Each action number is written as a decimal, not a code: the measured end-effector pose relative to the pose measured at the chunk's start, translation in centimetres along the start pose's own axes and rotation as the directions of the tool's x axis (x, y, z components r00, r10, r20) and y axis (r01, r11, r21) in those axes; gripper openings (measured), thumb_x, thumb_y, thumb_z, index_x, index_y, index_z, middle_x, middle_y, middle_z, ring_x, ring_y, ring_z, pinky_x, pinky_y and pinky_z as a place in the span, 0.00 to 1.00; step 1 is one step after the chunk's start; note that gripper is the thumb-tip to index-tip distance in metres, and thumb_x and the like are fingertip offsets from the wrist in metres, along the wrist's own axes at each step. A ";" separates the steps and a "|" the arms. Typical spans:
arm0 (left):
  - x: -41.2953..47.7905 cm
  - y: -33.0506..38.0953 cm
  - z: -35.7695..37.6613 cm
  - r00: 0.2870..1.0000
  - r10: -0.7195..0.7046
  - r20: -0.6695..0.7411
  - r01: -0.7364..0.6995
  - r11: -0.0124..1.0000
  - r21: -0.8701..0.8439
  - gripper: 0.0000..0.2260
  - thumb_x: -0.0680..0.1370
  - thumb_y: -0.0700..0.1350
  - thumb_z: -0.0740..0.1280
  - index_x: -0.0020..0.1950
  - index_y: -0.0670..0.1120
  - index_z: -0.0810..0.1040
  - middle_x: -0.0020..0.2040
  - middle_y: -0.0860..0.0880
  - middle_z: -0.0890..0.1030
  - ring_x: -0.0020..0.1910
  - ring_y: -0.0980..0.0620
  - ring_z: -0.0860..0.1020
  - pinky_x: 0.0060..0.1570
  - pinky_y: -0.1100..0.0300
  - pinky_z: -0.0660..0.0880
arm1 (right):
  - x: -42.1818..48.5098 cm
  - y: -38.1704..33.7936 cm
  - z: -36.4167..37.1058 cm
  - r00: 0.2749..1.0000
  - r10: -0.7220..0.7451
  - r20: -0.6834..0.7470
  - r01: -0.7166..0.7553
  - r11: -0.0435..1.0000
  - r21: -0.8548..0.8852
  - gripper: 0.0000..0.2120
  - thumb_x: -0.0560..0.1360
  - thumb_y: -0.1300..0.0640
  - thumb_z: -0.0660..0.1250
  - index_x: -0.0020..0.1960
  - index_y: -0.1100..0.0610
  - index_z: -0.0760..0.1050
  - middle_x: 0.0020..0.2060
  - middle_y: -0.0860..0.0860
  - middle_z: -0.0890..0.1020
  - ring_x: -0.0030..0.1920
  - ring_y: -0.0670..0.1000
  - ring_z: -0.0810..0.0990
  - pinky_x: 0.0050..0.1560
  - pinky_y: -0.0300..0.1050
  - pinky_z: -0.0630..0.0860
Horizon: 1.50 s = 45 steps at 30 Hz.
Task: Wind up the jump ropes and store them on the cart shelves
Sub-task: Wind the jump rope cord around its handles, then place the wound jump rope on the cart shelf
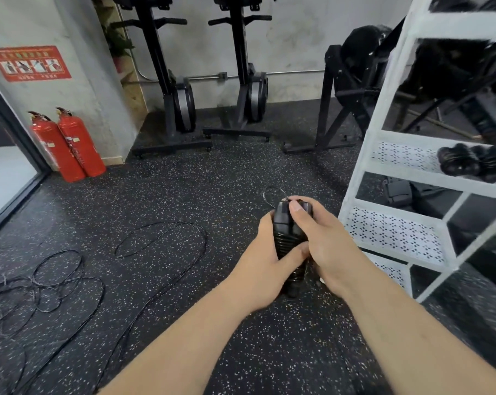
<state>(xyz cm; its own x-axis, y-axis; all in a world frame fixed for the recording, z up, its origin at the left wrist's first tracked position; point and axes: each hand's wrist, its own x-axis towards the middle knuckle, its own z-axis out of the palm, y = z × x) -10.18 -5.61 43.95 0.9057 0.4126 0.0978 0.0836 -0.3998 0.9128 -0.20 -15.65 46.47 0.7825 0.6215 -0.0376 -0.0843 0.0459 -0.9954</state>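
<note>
A gym room with a dark speckled rubber floor (212,181) and a grey concrete wall. Just left of the white cart (395,232), both hands hold a jump rope (288,233) above the floor: its two black handles lie side by side, with thin cord wound in tight turns round their middle and a small loop of cord sticking out at the far end. The left hand (262,260) grips the bundle from the left, fingers clamped round it and the thumb laid across the turns. The right hand (329,246) grips it from the right, thumb pressed on the handles' far end.

Loose ropes (161,238) lie uncoiled on the floor to the left, some in a tangle. On a perforated cart shelf sit wound black bundles (469,162), blurred. Further off stand two red fire extinguishers (70,143) and two upright rowing machines (181,104) against the wall.
</note>
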 end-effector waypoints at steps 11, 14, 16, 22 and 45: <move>0.3 4.9 7.5 0.993 0.048 0.104 -0.071 0.971 0.228 0.41 0.83 0.52 0.69 0.82 0.74 0.44 0.78 0.59 0.67 0.70 0.58 0.73 0.65 0.62 0.68 | -0.9 -1.0 -10.8 0.956 -0.098 -0.276 0.104 0.995 0.007 0.07 0.83 0.51 0.70 0.59 0.41 0.84 0.58 0.45 0.86 0.62 0.47 0.83 0.62 0.44 0.77; 1.3 6.6 9.3 0.979 0.099 0.181 -0.144 0.956 0.256 0.43 0.80 0.48 0.73 0.78 0.80 0.48 0.71 0.58 0.71 0.67 0.59 0.75 0.67 0.59 0.73 | -1.0 -1.4 -13.8 0.927 -0.085 -0.365 0.113 0.992 0.055 0.07 0.83 0.50 0.71 0.60 0.43 0.84 0.57 0.46 0.87 0.61 0.48 0.84 0.63 0.47 0.79; 2.1 7.5 10.6 0.969 0.121 0.216 -0.184 0.936 0.299 0.44 0.79 0.46 0.74 0.80 0.77 0.51 0.70 0.57 0.73 0.66 0.58 0.76 0.69 0.56 0.74 | -1.2 -1.7 -15.3 0.908 -0.084 -0.410 0.126 0.989 0.076 0.07 0.83 0.49 0.71 0.60 0.43 0.84 0.56 0.45 0.87 0.60 0.47 0.85 0.60 0.45 0.80; 4.7 8.6 14.2 0.967 0.148 0.207 -0.206 0.934 0.291 0.43 0.78 0.46 0.78 0.82 0.73 0.56 0.72 0.59 0.76 0.69 0.60 0.75 0.70 0.63 0.70 | -0.9 -2.0 -18.2 0.888 -0.093 -0.450 0.144 0.986 0.080 0.16 0.84 0.44 0.67 0.71 0.44 0.76 0.62 0.43 0.84 0.62 0.44 0.82 0.64 0.46 0.79; 17.5 13.0 18.2 0.985 0.125 0.115 -0.139 0.984 0.116 0.35 0.81 0.44 0.75 0.80 0.69 0.63 0.58 0.62 0.82 0.53 0.58 0.84 0.57 0.60 0.79 | 0.5 -2.5 -22.4 0.865 -0.204 -0.458 0.191 0.979 -0.076 0.22 0.86 0.40 0.56 0.79 0.34 0.66 0.65 0.21 0.73 0.68 0.27 0.70 0.72 0.38 0.66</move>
<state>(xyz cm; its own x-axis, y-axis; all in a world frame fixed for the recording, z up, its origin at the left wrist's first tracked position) 14.30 -18.52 50.30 0.9509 0.2619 0.1649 0.0047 -0.5451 0.8383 14.24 -32.96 46.95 0.9767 0.1706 0.1302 0.1135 0.1042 -0.9881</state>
